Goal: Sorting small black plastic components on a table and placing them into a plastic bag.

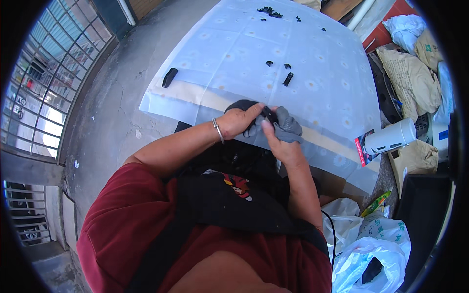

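My left hand (238,121), with a metal bangle on the wrist, is closed at the near edge of the cloth-covered table (234,68). My right hand (281,142) meets it from the right, also closed. Between them they pinch a small black part (269,115), its exact kind hidden by the fingers. Grey knit fabric, like a glove, covers fingers of both hands, while the thumbs are bare. Beyond the hands lie a black oblong piece (288,79) and two small curved black pieces (269,63). At the table's left sits a larger black block-shaped piece (170,77).
Several black bits (271,12) lie at the table's far end. On the right stand a white cylinder (391,136), paper sacks (408,80) and a black bin (424,219). White plastic bags (376,254) rest at lower right. A barred window (53,73) is on the left.
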The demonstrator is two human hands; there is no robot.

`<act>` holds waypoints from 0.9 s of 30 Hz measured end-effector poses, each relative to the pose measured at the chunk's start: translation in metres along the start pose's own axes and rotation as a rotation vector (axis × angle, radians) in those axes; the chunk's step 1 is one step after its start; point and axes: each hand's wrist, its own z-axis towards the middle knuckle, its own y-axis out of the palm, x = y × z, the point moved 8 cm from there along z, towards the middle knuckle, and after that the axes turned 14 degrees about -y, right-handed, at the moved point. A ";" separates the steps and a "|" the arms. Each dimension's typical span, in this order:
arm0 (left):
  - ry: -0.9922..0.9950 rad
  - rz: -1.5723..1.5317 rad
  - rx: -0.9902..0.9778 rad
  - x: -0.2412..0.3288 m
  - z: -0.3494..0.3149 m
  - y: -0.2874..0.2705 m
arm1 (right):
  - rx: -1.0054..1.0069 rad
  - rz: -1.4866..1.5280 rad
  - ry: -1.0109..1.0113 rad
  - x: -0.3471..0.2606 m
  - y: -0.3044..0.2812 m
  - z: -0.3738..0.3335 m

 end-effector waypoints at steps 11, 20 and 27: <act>0.114 0.155 0.031 0.016 0.000 -0.007 | -0.320 -0.547 -0.033 -0.006 -0.001 0.003; 0.347 0.428 0.173 0.028 -0.003 -0.006 | -0.104 -0.469 -0.104 0.000 0.025 -0.005; 0.292 0.942 0.430 0.042 0.087 -0.048 | -0.470 -0.435 0.165 0.072 0.013 0.034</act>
